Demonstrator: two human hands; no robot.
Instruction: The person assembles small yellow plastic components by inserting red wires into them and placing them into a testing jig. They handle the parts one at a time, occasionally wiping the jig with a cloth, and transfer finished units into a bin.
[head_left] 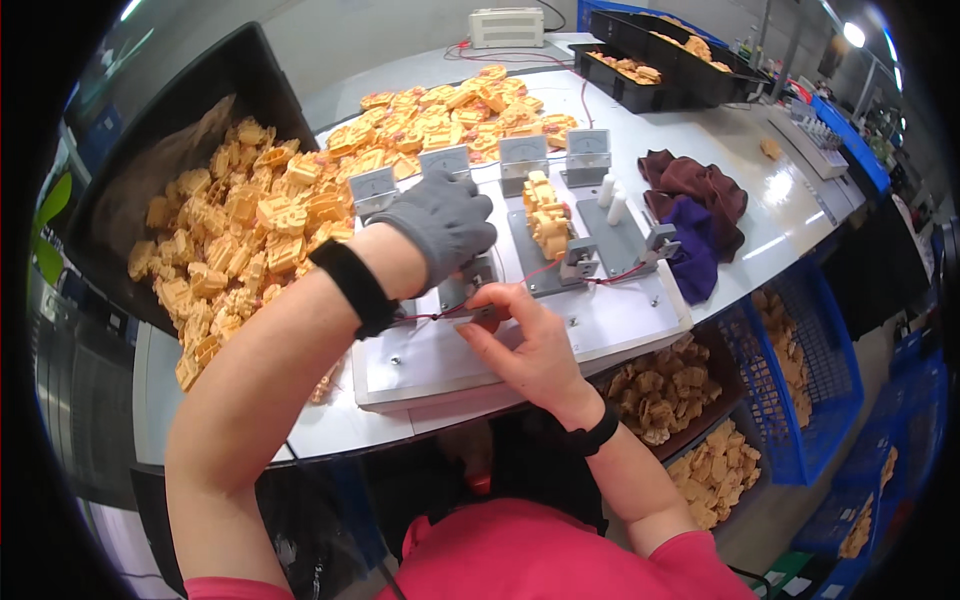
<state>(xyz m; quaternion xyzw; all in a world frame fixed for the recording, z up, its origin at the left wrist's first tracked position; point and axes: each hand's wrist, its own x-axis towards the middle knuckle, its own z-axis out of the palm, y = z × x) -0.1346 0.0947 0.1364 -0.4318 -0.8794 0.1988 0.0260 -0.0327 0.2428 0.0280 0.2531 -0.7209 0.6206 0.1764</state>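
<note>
The left hand [432,222], in a gray glove, is palm down over the left part of the white board [620,315], its fingers bent and close together; what lies under them is hidden, so I cannot tell whether it pinches anything. The right hand [535,345] is bare, thumb and index finger held toward each other by the board's front edge, just below a gray clamp [482,272] and beside a red wire [437,317]. Their tips partly overlap small gear there, and I cannot tell whether they pinch it. Both wrists wear black bands.

1 yellow part [547,215] stands upright on a gray plate at the middle of the board, to the right of the gloved hand and behind a 2nd clamp [580,258]. On the plate to its right stand 2 white pegs [616,208], with a 3rd clamp [662,240] in front. Along the back of the board are 4 meters [522,150].

Behind the board, a pile [450,115] of yellow parts spreads over the counter [660,128]. More fill a tilted black bin [245,70] on the left. Right of the board lie a brown cloth [705,185] and a purple cloth [690,245]. Farther back are a pale box [507,28] and black trays [700,85] of parts. A blue basket [835,370], also with parts, is at lower right.
</note>
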